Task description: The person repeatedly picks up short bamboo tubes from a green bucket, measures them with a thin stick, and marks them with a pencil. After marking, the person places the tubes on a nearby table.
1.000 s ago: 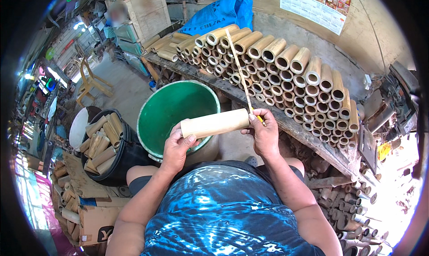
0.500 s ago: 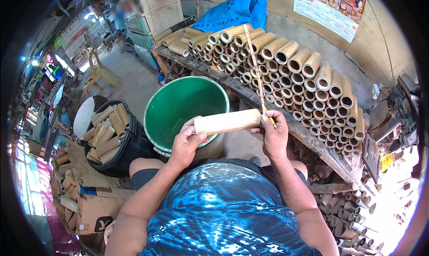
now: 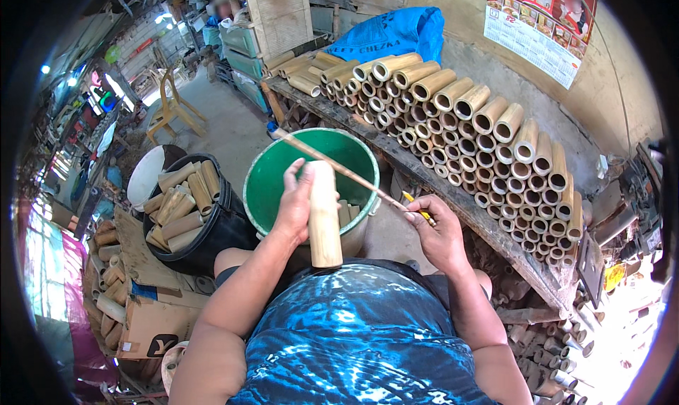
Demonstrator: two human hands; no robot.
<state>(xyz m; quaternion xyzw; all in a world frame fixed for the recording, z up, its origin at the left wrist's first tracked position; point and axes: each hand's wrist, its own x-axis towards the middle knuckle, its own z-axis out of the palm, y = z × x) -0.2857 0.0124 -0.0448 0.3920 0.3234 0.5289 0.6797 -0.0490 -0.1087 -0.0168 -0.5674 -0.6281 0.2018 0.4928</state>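
My left hand (image 3: 293, 208) is closed around a pale bamboo tube (image 3: 325, 224), held almost upright in front of my belly. Between the thumb and fingers of my right hand (image 3: 444, 241) are a long thin bamboo stick (image 3: 329, 164) and a yellow pencil (image 3: 419, 208). The stick slants up to the left, passing above the tube's upper end and across the mouth of a large green bucket (image 3: 263, 166). Some bamboo pieces (image 3: 346, 212) show inside the bucket, partly hidden behind the tube.
Many cut bamboo tubes (image 3: 488, 147) are stacked on a wooden bench (image 3: 396, 154) to the right. A black bin (image 3: 225, 224) full of bamboo pieces stands left of the bucket. Beyond are a yellow chair (image 3: 170, 111) and a blue sack (image 3: 396, 33). A cardboard box (image 3: 152, 324) sits lower left.
The tube has turned from lying level between both hands to nearly upright in my left hand alone. My right hand has moved away from it, and the stick has swung over to the left.
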